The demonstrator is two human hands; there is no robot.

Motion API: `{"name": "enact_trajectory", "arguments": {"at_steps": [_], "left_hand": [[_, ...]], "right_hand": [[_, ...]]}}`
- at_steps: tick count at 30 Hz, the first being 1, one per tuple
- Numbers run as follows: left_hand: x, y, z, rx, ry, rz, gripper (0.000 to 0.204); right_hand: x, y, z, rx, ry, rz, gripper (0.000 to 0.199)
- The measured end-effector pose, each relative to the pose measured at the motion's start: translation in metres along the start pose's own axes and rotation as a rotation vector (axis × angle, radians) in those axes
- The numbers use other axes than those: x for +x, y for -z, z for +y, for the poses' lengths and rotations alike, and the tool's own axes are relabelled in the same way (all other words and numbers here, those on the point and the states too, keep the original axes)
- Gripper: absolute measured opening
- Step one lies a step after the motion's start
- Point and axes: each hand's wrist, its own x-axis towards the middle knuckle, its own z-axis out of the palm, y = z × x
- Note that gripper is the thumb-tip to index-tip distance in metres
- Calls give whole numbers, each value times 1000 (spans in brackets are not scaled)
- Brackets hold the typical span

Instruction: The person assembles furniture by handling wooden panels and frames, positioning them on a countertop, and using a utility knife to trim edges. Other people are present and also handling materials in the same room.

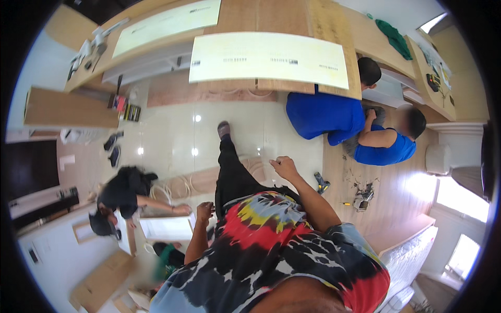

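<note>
My left hand (pixel 205 210) hangs low at my side with its fingers curled in; I see nothing in it. Beside it, to the left, lies a white panel with a wooden frame (pixel 168 227). My right hand (pixel 284 168) is in front of my body, loosely closed, and no object shows in it. A cordless drill (pixel 322 182) stands on the floor to its right, apart from the hand. One of my legs (pixel 228 161) is stretched forward in a stride over the shiny tiles.
Ahead stands a long wooden cabinet with a pale board (pixel 269 58) on top. Two people in blue shirts (pixel 326 116) crouch at its right. At left, a person in black (pixel 125 190) bends over the panel. Debris (pixel 362 195) and shoes (pixel 114 148) lie about.
</note>
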Motion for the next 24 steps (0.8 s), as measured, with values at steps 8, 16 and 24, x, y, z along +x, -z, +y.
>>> {"name": "enact_trajectory", "arguments": {"at_steps": [8, 16, 24], "left_hand": [[92, 64, 324, 425, -636, 292, 28], [73, -33, 492, 1032, -1194, -66, 36], [62, -183, 545, 1269, -1312, -184, 50]], "right_hand": [[84, 78, -37, 171, -357, 356, 59], [129, 137, 42, 939, -858, 703, 53], [222, 202, 102, 1751, -760, 949, 76]]}}
